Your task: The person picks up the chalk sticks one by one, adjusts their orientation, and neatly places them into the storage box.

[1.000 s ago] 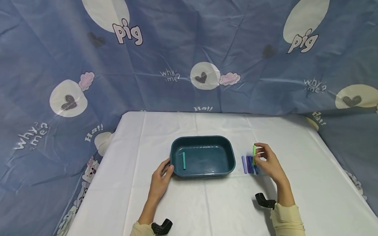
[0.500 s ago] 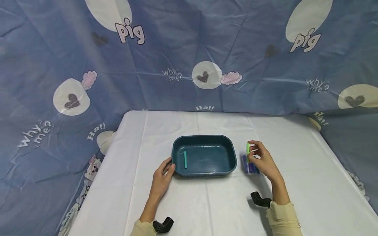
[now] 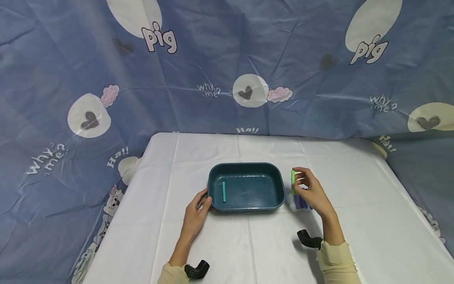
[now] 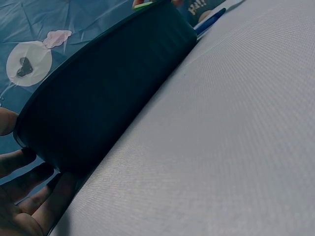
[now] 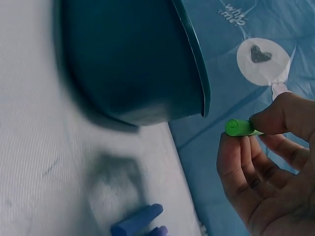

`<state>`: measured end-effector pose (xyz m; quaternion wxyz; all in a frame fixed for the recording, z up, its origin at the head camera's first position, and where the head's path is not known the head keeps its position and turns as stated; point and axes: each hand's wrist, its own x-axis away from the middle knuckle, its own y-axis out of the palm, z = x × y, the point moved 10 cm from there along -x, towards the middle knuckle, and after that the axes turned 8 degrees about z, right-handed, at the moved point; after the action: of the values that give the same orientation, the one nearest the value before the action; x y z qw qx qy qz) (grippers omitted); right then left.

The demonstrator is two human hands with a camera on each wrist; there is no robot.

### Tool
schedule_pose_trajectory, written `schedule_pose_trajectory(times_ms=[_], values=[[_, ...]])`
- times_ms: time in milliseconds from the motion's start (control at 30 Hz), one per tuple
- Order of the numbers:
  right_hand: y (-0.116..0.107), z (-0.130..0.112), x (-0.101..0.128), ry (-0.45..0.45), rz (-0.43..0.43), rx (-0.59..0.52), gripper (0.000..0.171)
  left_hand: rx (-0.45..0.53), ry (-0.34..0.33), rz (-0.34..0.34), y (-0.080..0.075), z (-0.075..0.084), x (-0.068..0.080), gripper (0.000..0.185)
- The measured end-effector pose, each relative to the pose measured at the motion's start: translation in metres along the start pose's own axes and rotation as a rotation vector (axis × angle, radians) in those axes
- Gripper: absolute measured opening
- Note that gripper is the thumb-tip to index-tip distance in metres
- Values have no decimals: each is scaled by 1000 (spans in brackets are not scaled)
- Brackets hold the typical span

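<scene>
A short bright-green stick (image 3: 293, 180) is pinched upright between thumb and fingertips of the right hand (image 3: 312, 193), raised just beside the teal tub's (image 3: 248, 205) right rim.

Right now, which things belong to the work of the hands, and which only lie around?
In the work:
- green stick, pinched in the right hand
- teal tub, its corner touched by the left hand
- teal stick lying in the tub
- blue and purple sticks beside the tub

Lying around:
- white tablecloth
- printed blue backdrop
</scene>
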<state>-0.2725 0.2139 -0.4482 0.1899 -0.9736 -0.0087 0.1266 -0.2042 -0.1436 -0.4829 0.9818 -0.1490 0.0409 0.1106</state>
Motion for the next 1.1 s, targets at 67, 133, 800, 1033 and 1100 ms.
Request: schedule_pose_trajectory(times_ms=[67, 133, 800, 1033, 1100], values=[[2, -6, 0, -4, -10, -17, 46, 9, -3, -7, 1, 0, 0, 46], [5, -12, 1, -1, -19, -23, 46, 17, -7, -11, 1, 0, 0, 46], [25, -14, -7, -15, -55, -62, 49, 13, -6, -1, -1, 5, 1, 45], [28, -17, -8, -18, -57, -70, 48, 27, 4, -7, -1, 5, 0, 46], [30, -16, -8, -13, -64, -67, 48, 20, 8, -2, -1, 4, 1, 45]])
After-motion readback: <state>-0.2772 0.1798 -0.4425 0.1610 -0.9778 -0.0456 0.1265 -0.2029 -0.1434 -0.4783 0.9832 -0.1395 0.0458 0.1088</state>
